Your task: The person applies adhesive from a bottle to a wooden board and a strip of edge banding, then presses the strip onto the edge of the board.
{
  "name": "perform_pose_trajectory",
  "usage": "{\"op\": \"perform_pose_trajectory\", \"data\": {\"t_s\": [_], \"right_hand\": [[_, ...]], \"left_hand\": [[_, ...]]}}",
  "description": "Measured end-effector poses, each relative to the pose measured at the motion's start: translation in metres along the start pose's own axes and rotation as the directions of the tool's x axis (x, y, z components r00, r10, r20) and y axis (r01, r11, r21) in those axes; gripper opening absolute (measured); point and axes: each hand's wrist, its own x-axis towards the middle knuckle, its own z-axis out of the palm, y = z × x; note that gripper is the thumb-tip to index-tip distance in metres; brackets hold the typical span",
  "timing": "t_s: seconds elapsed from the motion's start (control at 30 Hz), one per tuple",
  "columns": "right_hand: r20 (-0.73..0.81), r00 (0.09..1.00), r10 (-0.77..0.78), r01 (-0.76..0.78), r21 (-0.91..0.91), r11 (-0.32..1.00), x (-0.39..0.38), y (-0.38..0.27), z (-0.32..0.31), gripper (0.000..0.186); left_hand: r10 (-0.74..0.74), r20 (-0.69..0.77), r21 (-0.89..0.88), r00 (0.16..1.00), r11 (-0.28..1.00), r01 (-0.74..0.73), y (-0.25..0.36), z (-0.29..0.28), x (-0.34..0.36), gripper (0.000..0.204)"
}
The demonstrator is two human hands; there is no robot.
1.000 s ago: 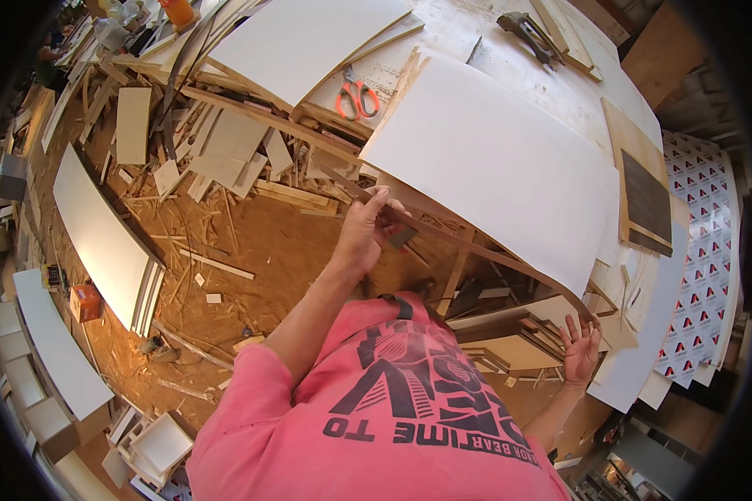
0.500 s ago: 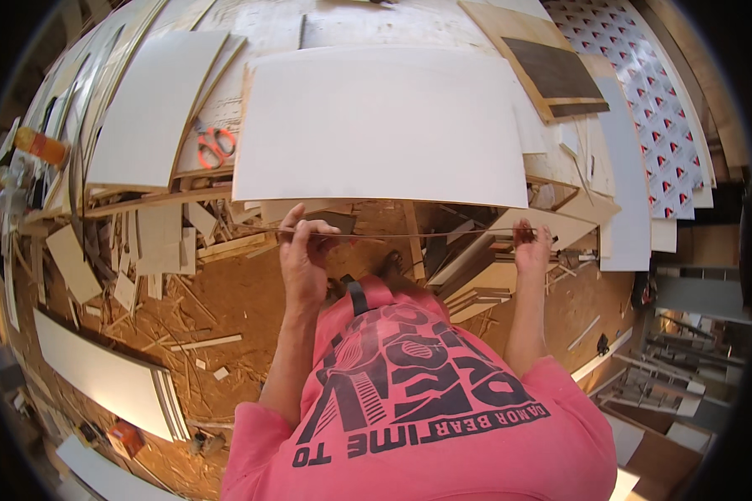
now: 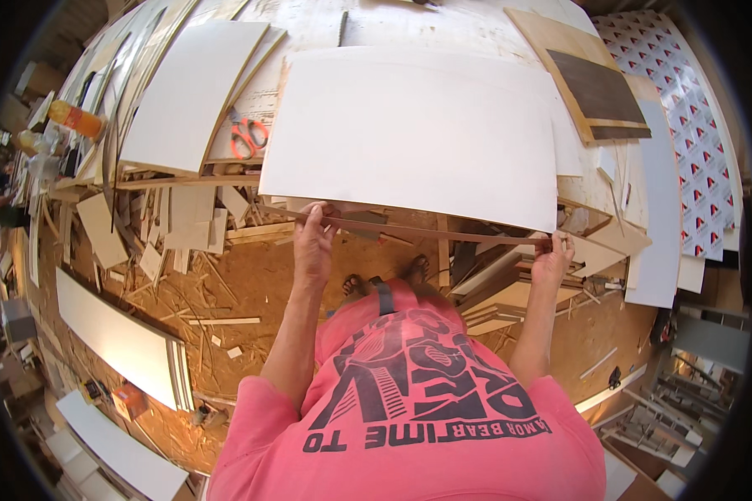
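A thin brown edging strip [image 3: 426,233] stretches between my hands, close along the near edge of a large white panel [image 3: 418,134]. My left hand [image 3: 312,250] pinches it near the panel's left corner, between thumb and fingers. At the other end, my right hand [image 3: 551,259] grips the strip by the panel's right corner. The strip's flat face shows towards me, and it dips slightly in the middle. Whether it touches the panel's edge all along, I cannot tell.
Orange-handled scissors [image 3: 246,138] lie left of the panel, beside another white board [image 3: 196,92]. A dark brown piece [image 3: 597,88] rests on boards at the right. Offcuts [image 3: 104,230] and wood scraps litter the floor below the bench. An orange bottle [image 3: 75,118] stands far left.
The strip has come up nearer the panel's edge and turned from thin edge to flat face. Both hands have moved with it, and the whole view has shifted.
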Motion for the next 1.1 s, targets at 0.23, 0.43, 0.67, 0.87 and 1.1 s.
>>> {"op": "perform_pose_trajectory", "data": {"t_s": [0.23,0.43,0.67,0.87,1.1], "right_hand": [[-0.003,1.000,0.010,-0.010,-0.107,0.994,-0.006,0.001,-0.017,0.055],[0.055,0.998,0.015,-0.009,-0.117,0.993,-0.017,-0.007,-0.013,0.049],[0.107,0.994,-0.007,0.024,-0.157,0.987,-0.037,-0.005,-0.010,0.048],[0.058,0.998,0.012,0.000,-0.206,0.979,-0.030,-0.001,-0.006,0.049],[-0.015,1.000,-0.002,-0.001,-0.175,0.984,-0.047,0.000,0.004,0.049]], "left_hand": [[0.110,-0.065,0.024,0.992,0.994,-0.109,-0.001,-0.003,0.012,0.024],[0.053,-0.098,0.182,0.994,0.983,-0.035,0.016,-0.001,0.027,0.034],[-0.053,-0.128,0.012,0.990,0.998,0.055,0.033,-0.005,0.010,0.060],[0.077,-0.122,0.066,0.990,0.995,-0.069,0.034,-0.013,0.020,0.068],[0.056,-0.119,0.110,0.991,0.993,-0.043,0.050,-0.004,0.029,0.061]]}}
